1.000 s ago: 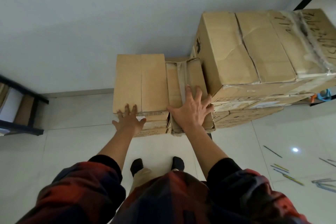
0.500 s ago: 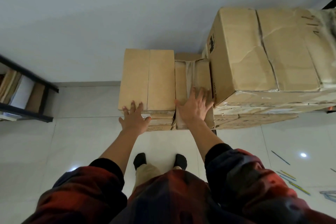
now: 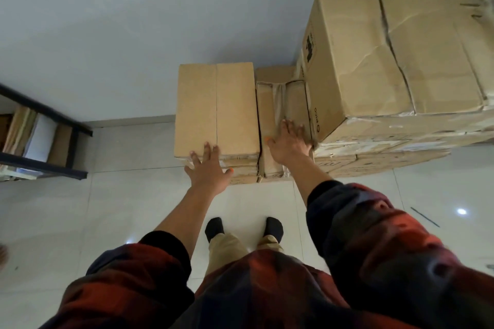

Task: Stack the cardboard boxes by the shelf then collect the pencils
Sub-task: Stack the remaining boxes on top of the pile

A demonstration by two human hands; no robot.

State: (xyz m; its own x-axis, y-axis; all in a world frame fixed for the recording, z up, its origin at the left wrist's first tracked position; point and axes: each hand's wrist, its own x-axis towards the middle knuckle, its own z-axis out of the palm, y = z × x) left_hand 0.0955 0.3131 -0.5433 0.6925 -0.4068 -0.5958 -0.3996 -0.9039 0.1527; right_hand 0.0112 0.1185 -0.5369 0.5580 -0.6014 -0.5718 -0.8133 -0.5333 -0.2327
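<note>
While both hands lie flat with fingers straight, grasping nothing, left hand (image 3: 207, 171) presses the smooth cardboard box (image 3: 216, 109) and right hand (image 3: 290, 143) the narrow taped box (image 3: 280, 104), stacked against the far wall. Judged stiff, moderately heavy; grip bottom corners.

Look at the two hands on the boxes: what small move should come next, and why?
Probably a short push forward with the right hand: the narrow box under it sits lower and looks less tidy beside the left box, where the left hand lies flat at the near edge. One pencil waits on the floor.
</note>
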